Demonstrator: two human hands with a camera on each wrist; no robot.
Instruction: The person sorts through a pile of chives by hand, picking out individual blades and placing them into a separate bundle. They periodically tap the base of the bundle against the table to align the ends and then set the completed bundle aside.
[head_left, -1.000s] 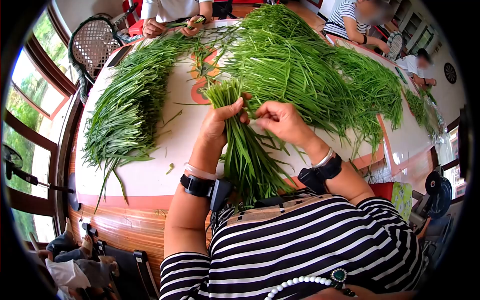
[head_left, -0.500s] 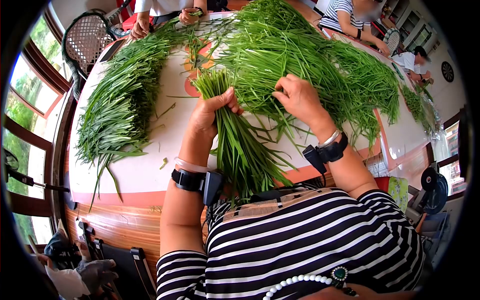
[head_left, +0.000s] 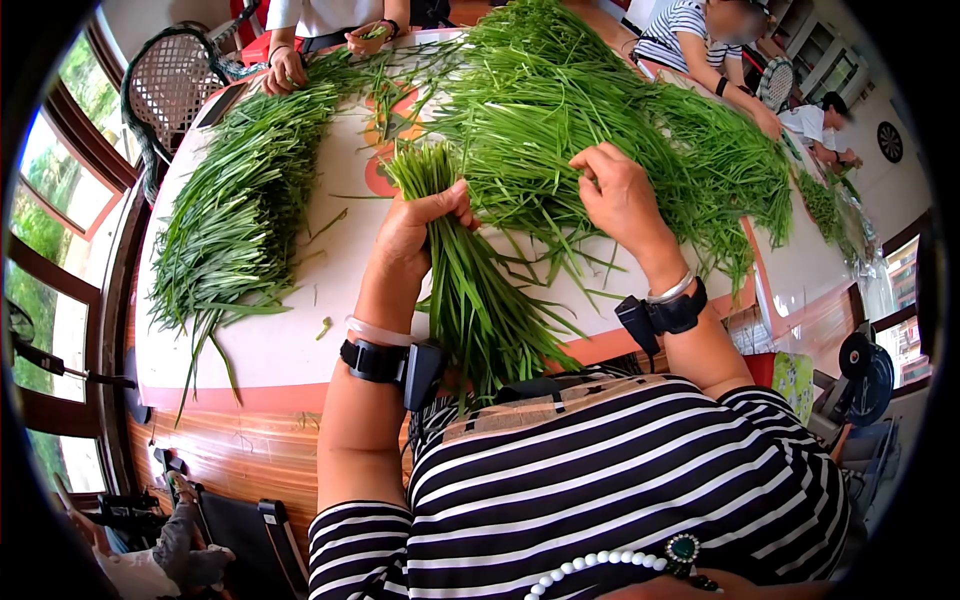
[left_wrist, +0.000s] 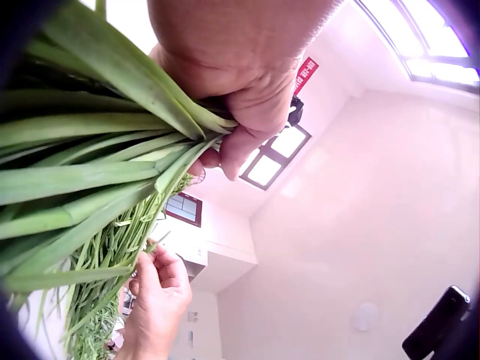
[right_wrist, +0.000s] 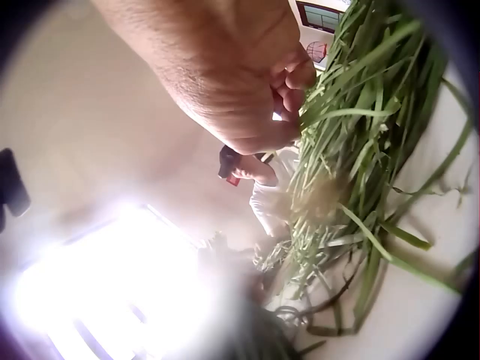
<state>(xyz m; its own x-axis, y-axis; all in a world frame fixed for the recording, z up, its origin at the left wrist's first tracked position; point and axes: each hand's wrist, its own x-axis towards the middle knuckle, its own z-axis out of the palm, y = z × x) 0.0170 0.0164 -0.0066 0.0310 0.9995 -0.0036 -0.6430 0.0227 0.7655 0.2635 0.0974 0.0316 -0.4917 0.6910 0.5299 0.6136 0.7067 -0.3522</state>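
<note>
A thick bunch of garlic chives hangs from my left hand, which grips it just below the pale cut ends. Its long leaves fan down toward my lap; in the left wrist view the leaves spread beside the thumb. My right hand is raised over the near side of a large chive heap, fingers curled. Thumb and forefinger meet at a thin green blade in the left wrist view, where that hand shows. Chives lie close to its fingertips in the right wrist view.
A neat row of chives lies along the left of the white table. Loose scraps are scattered over its middle. Another heap lies at the right. Several other people work around the table. A racket-like netted chair back stands at the left.
My right hand has moved away from the bunch, to the right and up over the large heap. The left hand keeps its grip and has shifted slightly left with the bunch.
</note>
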